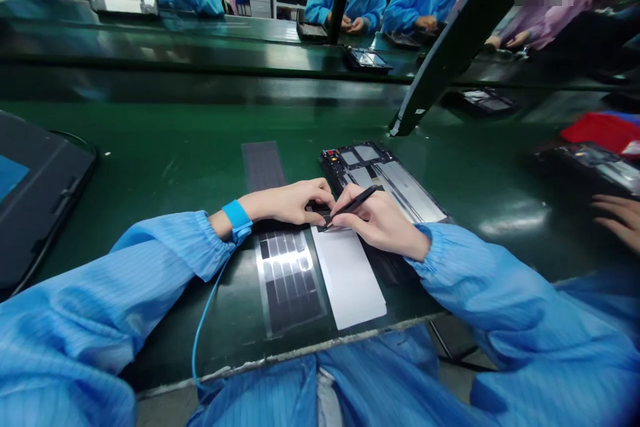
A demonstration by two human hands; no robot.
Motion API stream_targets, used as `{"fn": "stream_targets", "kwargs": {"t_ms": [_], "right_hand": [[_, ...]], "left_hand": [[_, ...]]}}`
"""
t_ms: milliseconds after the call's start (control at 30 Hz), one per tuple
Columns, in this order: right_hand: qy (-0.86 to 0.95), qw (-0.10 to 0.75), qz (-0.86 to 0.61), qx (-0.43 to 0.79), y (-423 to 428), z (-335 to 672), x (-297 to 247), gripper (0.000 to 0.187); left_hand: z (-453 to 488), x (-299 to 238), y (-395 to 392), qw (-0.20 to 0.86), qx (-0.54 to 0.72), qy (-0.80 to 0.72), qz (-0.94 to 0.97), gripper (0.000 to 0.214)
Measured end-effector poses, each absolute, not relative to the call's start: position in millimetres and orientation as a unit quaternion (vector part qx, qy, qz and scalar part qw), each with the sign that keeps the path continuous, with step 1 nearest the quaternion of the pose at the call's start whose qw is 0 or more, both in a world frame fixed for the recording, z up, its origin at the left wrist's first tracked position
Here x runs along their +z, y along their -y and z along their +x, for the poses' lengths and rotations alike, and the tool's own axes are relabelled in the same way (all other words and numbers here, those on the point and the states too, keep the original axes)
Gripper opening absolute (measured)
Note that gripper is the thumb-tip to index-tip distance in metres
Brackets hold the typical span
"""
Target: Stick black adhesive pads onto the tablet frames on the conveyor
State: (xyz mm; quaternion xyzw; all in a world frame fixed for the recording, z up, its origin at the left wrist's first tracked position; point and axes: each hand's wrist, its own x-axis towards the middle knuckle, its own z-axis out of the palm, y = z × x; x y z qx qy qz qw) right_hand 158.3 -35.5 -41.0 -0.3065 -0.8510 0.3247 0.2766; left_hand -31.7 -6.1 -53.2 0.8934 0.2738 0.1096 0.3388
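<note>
My right hand (376, 220) grips thin black tweezers (353, 204) like a pen, tip down at the near end of an opened tablet frame (385, 173) on the green belt. My left hand (293, 202), with a blue wrist strap (237, 217), pinches a small dark piece beside that tip; I cannot make out what the piece is. Under my hands lie a sheet of dark rectangular stickers (287, 280) and a white strip (347, 277).
A dark strip (262, 165) lies behind the sticker sheet. A black tray (35, 193) sits at the left, another device (590, 163) and someone's hand (620, 217) at the right. A black post (450, 47) leans over the belt. Several workers in blue coats sit across.
</note>
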Motion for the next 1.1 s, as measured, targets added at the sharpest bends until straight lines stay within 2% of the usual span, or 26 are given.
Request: {"fn": "stream_targets", "kwargs": {"t_ms": [133, 200, 267, 367, 433, 533, 700, 1100], "right_hand": [[0.805, 0.285, -0.320, 0.410, 32, 160, -33, 0.020], [0.768, 0.329, -0.342, 0.429, 27, 169, -28, 0.021], [0.737, 0.397, -0.374, 0.399, 19, 179, -27, 0.021], [0.692, 0.482, -0.400, 0.359, 10, 189, -34, 0.024], [0.679, 0.501, -0.402, 0.354, 8, 189, -43, 0.026], [0.706, 0.488, -0.383, 0.342, 11, 185, -51, 0.024], [0.725, 0.479, -0.368, 0.331, 16, 186, -52, 0.023], [0.764, 0.465, -0.350, 0.279, 14, 185, -52, 0.021]], "left_hand": [[-35, -53, 5, 0.326, 0.118, -0.285, 0.893, 0.019], [-36, -51, 6, 0.316, 0.122, -0.282, 0.898, 0.023], [-34, -48, 9, 0.294, 0.130, -0.276, 0.906, 0.022], [-24, -49, 15, 0.239, 0.220, -0.296, 0.898, 0.011], [-15, -54, 19, 0.204, 0.308, -0.309, 0.876, 0.008], [-7, -64, 23, 0.181, 0.365, -0.298, 0.863, 0.017], [-7, -72, 24, 0.203, 0.363, -0.275, 0.867, 0.026], [-9, -65, 27, 0.240, 0.319, -0.258, 0.880, 0.023]]}}
